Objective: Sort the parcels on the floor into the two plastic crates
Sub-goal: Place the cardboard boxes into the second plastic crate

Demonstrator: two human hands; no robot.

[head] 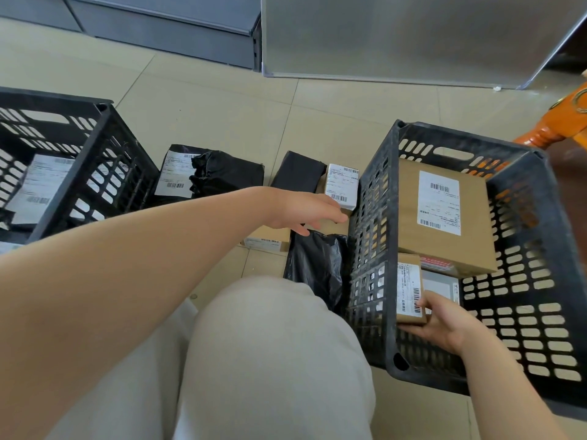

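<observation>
The small brown box [409, 293] sat low inside the right crate [374, 223], pinched in my right hand [444, 322], its grip closed on the box's near end, I judged to seat it beside the large carton [444, 217]. My left hand [305, 211] reached out, fingers spread, over the parcels on the floor, near a white-labelled box [343, 185].

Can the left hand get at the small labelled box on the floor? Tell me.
Probably yes. The left hand is open, its fingertips right beside the small labelled box, with nothing between them. The right crate stands close beside the box but leaves its top free.
</observation>
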